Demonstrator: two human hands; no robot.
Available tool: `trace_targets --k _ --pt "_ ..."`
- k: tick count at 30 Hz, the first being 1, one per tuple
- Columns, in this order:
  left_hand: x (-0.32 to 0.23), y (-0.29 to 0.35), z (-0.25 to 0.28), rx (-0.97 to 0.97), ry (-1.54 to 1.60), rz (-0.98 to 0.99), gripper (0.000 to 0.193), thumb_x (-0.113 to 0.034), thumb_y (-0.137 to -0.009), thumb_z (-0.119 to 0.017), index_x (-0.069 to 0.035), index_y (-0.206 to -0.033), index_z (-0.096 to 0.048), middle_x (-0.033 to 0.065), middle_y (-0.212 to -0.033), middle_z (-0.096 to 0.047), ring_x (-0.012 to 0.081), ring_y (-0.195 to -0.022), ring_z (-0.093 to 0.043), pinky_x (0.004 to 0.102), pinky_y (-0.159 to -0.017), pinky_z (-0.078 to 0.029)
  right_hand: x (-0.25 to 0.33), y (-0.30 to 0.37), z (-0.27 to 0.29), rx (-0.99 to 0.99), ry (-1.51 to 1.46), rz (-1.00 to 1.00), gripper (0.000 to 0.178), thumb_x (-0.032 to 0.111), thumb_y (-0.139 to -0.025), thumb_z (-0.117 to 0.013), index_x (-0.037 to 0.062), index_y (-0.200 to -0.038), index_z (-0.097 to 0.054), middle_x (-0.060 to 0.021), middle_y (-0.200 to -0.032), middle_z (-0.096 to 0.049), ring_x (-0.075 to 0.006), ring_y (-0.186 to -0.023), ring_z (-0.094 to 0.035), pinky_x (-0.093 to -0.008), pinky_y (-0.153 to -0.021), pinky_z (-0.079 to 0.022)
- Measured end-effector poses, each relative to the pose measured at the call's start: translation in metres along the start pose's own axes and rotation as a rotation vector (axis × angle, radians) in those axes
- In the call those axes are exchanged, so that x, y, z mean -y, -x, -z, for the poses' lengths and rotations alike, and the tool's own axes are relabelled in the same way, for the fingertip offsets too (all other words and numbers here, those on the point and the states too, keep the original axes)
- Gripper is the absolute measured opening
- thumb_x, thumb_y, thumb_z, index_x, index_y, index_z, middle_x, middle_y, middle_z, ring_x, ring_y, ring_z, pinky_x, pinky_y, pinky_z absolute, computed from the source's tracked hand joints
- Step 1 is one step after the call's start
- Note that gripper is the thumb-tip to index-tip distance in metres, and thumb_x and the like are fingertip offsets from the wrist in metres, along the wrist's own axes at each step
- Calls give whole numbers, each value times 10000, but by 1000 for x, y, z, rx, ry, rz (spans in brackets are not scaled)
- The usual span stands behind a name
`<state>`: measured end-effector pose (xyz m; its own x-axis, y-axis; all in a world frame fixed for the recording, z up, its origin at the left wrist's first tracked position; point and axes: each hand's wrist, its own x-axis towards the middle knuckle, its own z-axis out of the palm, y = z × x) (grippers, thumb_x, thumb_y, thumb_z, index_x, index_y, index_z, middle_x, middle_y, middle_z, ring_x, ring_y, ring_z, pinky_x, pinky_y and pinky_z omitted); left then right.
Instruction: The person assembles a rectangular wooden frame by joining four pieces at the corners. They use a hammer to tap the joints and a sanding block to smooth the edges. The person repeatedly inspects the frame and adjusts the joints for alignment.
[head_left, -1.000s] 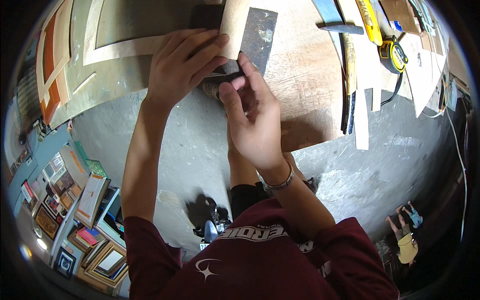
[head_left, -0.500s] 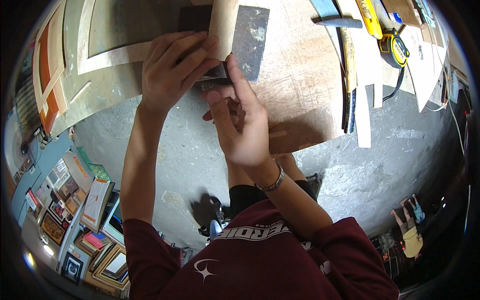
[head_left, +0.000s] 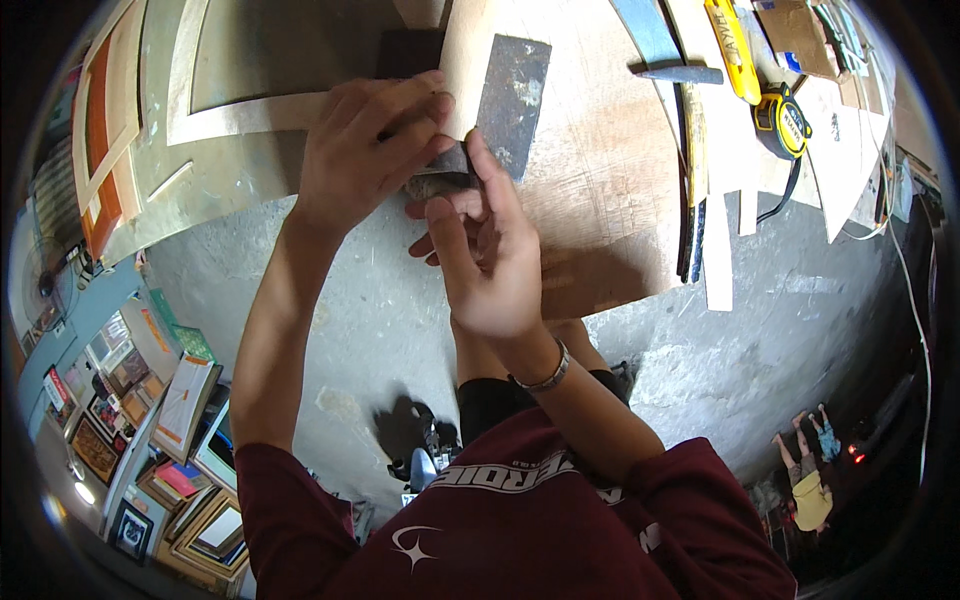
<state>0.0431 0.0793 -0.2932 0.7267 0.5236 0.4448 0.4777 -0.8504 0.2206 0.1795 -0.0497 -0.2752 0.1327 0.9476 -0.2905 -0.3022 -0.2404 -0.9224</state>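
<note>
Plywood sheet [head_left: 610,190] overhangs the floor edge; it could shift under pressure. Left hand [head_left: 365,150] clamps a pale wood strip [head_left: 465,60] onto it. Right hand [head_left: 490,260] pinches a small dark block [head_left: 440,183] against the strip; fingers risk slipping.

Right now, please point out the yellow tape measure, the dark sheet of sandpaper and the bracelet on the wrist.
yellow tape measure [head_left: 782,122], head view, on the middle of its round case.
dark sheet of sandpaper [head_left: 513,100], head view, on its flat dark face.
bracelet [head_left: 545,378], head view, on the metal band at the right wrist.
</note>
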Motion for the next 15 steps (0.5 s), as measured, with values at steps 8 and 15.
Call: trace_targets --k 8,15 --pt "-4 -2 0 63 53 18 263 -143 -785 -792 -88 -1024 -696 38 -1251 -678 259 -1058 -640 403 -898 -525 5 0 -3 22 120 -33 711 40 -990 -589 -55 -1557 -170 -99 -934 -683 -118 -802 -666 -244 -693 -554" --pt "-4 -5 1 79 20 10 166 -174 -810 -769 -100 -931 -682 16 -1236 -680 233 -1079 -632 433 -960 -511 41 -9 38 56 369 1 482 89 -970 -650 -5 -1413 -483 -73 -922 -687 -100 -783 -644 -249 -684 -518"
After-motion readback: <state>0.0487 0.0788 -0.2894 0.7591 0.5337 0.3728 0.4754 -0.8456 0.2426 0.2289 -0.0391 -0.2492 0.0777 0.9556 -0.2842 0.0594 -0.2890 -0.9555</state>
